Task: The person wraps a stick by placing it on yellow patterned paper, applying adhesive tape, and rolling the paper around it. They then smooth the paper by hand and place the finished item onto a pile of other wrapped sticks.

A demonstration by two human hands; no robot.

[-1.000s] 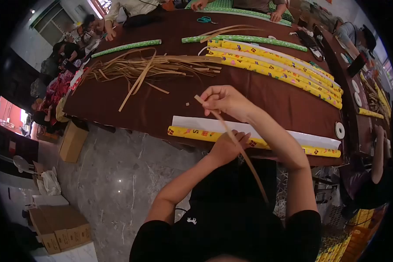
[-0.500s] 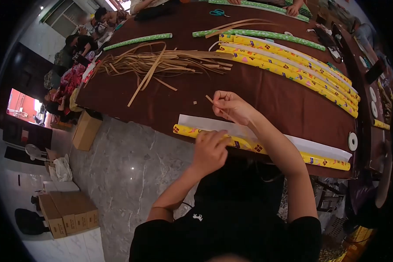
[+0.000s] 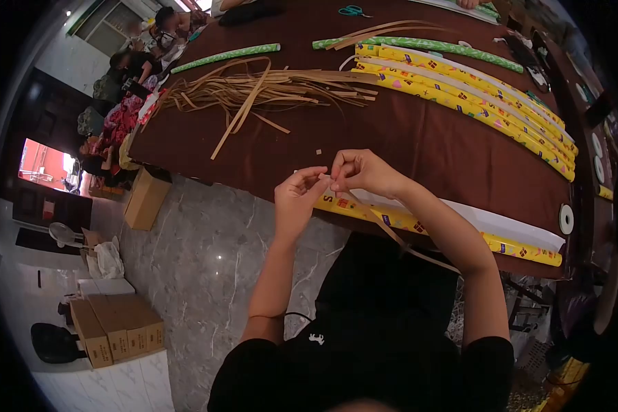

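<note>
My right hand pinches a narrow tan strip, whose long tail hangs down across the front roll toward my lap. Against its fingertips my left hand is closed in a pinch; what lies between its fingers is too small to make out. Under both hands, along the table's front edge, lies a yellow patterned paper roll with a white flap of its sheet unrolled behind it. A small pale square lies just beyond my hands.
A pile of tan strips lies on the brown-covered table. Behind are yellow rolls, green rolls and teal scissors. A white tape reel stands at right. Cardboard boxes and other people are at left.
My left hand has lifted off the yellow roll and come up to meet my right fingertips. The strip's tail now shows hanging lower. The view has shifted slightly.
</note>
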